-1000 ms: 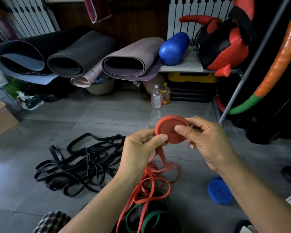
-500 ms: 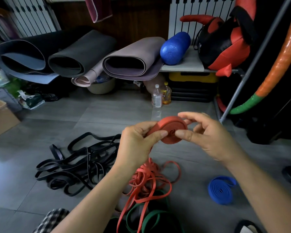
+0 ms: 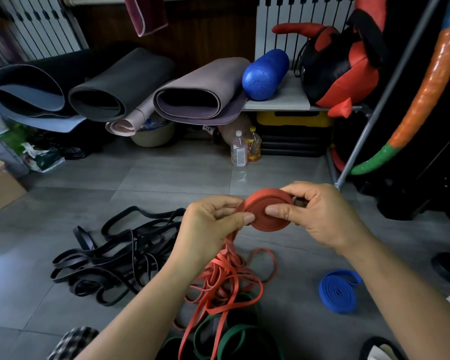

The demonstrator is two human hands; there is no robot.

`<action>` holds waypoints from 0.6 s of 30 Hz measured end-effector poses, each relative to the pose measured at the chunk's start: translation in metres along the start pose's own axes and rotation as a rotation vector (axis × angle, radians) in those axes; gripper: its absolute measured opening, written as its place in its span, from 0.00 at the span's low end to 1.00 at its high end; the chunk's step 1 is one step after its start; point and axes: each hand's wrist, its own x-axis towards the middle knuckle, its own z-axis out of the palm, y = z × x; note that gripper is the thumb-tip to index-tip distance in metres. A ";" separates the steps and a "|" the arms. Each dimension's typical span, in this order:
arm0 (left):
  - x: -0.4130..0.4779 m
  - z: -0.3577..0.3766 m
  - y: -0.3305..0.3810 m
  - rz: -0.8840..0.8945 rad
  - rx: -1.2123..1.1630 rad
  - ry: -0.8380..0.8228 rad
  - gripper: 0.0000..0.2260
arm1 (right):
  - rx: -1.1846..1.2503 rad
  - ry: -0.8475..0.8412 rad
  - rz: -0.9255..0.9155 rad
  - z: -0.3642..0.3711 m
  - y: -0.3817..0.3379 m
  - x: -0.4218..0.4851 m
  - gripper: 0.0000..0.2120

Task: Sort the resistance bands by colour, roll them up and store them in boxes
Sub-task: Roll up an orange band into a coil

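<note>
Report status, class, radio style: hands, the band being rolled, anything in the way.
Left hand and right hand pinch the red roll. Red tail trails down to floor. Blue roll on floor; black bands, green bands loose. Nothing blocking.

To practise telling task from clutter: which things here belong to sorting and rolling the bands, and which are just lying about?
In the job: left hand, right hand, the red roll both pinch, loose red bands, black bands, green bands, blue roll.

Lying about: yoga mats, blue foam roller, two bottles, red-and-black bag.
</note>
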 end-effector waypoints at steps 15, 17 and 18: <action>-0.004 0.010 -0.003 0.061 -0.266 0.061 0.10 | 0.565 0.148 0.168 0.027 -0.004 -0.007 0.06; -0.001 0.006 -0.001 0.087 -0.174 0.078 0.08 | 0.526 0.070 0.193 0.022 -0.003 -0.006 0.08; 0.000 0.003 -0.001 0.100 -0.122 0.070 0.08 | 0.441 0.019 0.198 0.017 -0.003 -0.005 0.08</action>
